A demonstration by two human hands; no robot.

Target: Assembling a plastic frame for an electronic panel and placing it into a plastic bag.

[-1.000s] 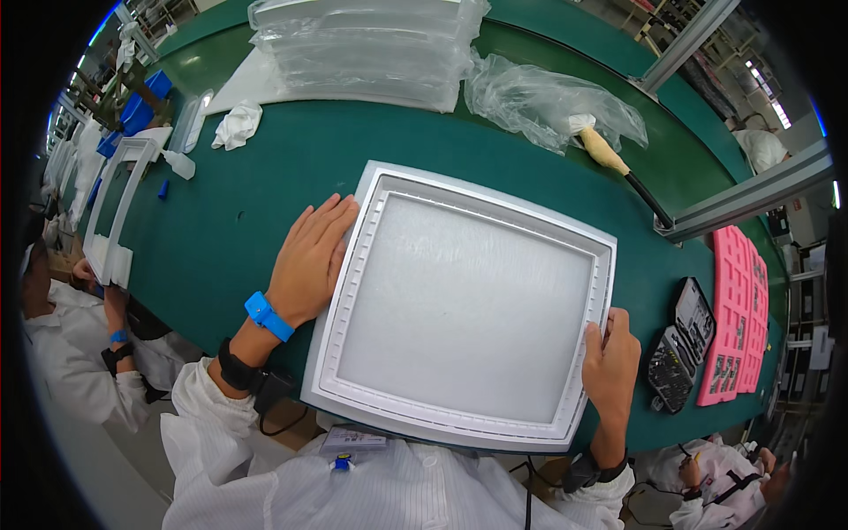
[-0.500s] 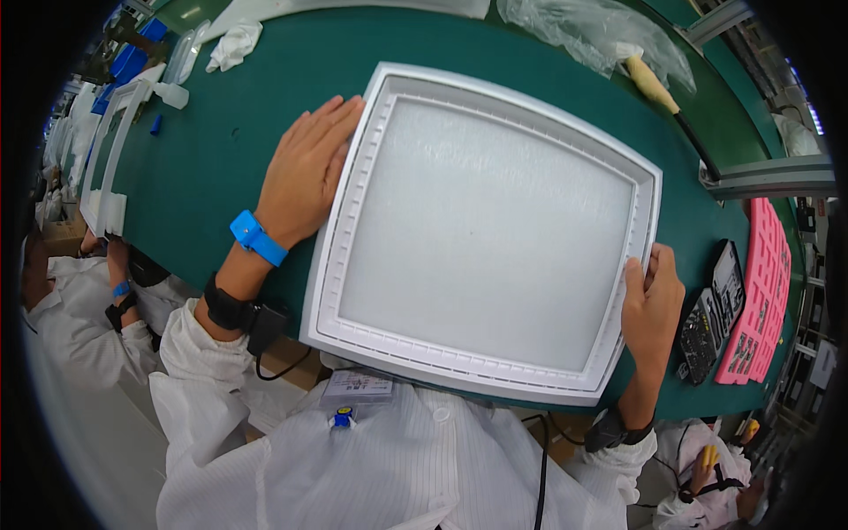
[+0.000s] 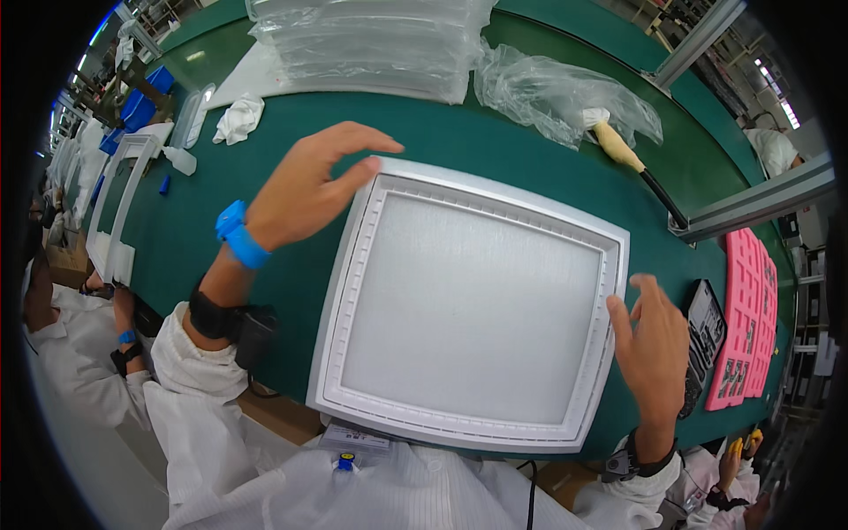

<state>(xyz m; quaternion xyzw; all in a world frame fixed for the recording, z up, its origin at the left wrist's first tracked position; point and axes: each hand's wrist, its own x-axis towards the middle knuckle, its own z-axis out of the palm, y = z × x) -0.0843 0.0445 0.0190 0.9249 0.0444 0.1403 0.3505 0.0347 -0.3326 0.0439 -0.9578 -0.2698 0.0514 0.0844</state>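
A white plastic frame (image 3: 346, 300) with a smooth pale panel (image 3: 473, 309) inside it lies on the green table (image 3: 291, 344) in front of me. My left hand (image 3: 305, 185) is at the frame's far left corner. Its thumb tip meets or nearly meets the corner, and the fingers stretch out above the table, holding nothing. Beside the right edge is my right hand (image 3: 652, 344), fingers apart and thumb pointing at the rim. Whether that thumb touches the rim I cannot tell.
Plastic-wrapped white pieces (image 3: 371, 53) lie at the back, near a clear bag (image 3: 548, 88) and a tan-handled tool (image 3: 616, 146). A pink tray (image 3: 746, 327) and black part (image 3: 707, 327) sit right, below a metal bar (image 3: 760, 194). Left are a cloth (image 3: 238, 119) and another white frame (image 3: 128, 190). Co-workers sit both sides.
Both hands have come off their hold on the frame's sides and opened. The view has tilted, so the frame appears lower and more of the far table shows.
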